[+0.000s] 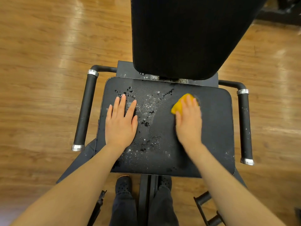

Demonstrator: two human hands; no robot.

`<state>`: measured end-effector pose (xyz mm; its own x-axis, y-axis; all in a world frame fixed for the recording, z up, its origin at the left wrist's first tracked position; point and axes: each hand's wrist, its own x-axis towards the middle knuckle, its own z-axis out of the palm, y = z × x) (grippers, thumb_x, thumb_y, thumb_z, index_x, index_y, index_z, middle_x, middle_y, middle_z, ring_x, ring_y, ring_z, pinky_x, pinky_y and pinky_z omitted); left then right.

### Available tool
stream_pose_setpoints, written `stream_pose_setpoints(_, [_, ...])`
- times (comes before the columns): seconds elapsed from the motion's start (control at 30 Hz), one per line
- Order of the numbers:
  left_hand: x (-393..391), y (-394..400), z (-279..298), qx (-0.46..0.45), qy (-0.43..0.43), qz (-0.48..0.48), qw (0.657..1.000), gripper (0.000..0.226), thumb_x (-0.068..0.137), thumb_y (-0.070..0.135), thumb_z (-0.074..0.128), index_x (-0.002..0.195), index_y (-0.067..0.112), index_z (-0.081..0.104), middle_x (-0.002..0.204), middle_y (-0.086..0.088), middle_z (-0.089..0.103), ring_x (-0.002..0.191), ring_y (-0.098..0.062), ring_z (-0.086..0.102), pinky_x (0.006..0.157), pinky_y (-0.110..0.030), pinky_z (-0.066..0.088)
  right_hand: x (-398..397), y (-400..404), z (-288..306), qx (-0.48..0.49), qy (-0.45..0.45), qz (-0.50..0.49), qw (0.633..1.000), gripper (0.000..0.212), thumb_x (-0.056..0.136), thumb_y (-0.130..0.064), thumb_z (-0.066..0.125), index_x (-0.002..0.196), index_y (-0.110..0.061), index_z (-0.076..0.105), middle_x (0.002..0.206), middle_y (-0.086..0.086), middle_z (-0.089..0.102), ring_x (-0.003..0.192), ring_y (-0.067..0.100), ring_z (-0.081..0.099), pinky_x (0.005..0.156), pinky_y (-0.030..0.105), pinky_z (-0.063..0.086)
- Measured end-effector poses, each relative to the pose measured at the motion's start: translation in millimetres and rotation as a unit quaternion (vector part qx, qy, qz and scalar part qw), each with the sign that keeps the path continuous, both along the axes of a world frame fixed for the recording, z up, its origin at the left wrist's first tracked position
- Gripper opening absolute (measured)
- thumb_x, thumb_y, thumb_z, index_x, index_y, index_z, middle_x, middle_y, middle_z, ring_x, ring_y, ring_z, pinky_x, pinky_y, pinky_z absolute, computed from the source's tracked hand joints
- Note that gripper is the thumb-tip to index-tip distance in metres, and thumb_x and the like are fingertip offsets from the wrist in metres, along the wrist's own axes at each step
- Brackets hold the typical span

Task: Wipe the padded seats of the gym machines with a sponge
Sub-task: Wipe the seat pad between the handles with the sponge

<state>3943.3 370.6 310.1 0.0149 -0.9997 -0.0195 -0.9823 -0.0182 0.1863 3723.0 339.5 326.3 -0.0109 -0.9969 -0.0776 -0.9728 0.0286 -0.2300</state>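
Black padded seat (211, 128) fills the middle of my head view, textured vinyl with rounded corners and a pale piped edge. Its left-centre patch is wet: dark blotches and white foamy specks run from near the back edge down to the front edge. Its right half looks matte and even, with no blotches.

Yellow sponge (179, 103) sits on the seat right of centre, toward the back edge. I see the right hand (189, 121) pressed flat on top of it, fingers together and draped over it rather than curled round, so only the sponge's far and left edges show. That hand is slightly blurred.

Left hand (121, 123) lies palm down on the seat's left part, fingers spread, gripping nothing, fingertips at the edge of the wet patch.

Around it: black backrest pad (179, 35) rises just behind the seat and overhangs its rear edge. Left handle (84, 110) and right handle (244, 126), black grips with silver end rings, run alongside the seat, apart from it; the right one carries white specks. Frame post (145, 199) drops from under the front edge between the person's dark trousers and perforated shoes (123, 185). Wood-plank floor (48, 62) all round, glossy. Both forearms cross the seat's front edge and hide part of it.
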Motion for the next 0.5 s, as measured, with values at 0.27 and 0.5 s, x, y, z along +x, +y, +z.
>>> stream_pose_setpoints(0.27, [0.3, -0.1, 0.1, 0.002, 0.003, -0.001, 1.000, 0.049, 0.099, 0.033, 0.036, 0.147, 0.024, 0.033, 0.157, -0.012, 0.022, 0.146, -0.029, 0.016, 0.118, -0.046, 0.016, -2.0, 48.9, -3.7, 0.012, 0.036, 0.164, 0.986, 0.050, 0.090, -0.031, 0.045, 0.132, -0.007, 0.054, 0.141, 0.012, 0.050, 0.132, 0.032, 0.046, 0.110, 0.042, 0.034])
stream_pose_setpoints(0.5, [0.4, 0.4, 1.3, 0.006, 0.006, 0.003, 1.000, 0.051, 0.098, 0.034, 0.037, 0.148, 0.024, 0.031, 0.157, -0.011, 0.021, 0.147, -0.028, 0.013, 0.118, -0.046, 0.014, -27.1, 23.6, -0.7, 0.013, 0.001, -0.064, 0.998, 0.048, 0.100, -0.026, 0.041, 0.144, -0.007, 0.039, 0.154, 0.011, 0.030, 0.144, 0.031, 0.023, 0.120, 0.043, 0.016])
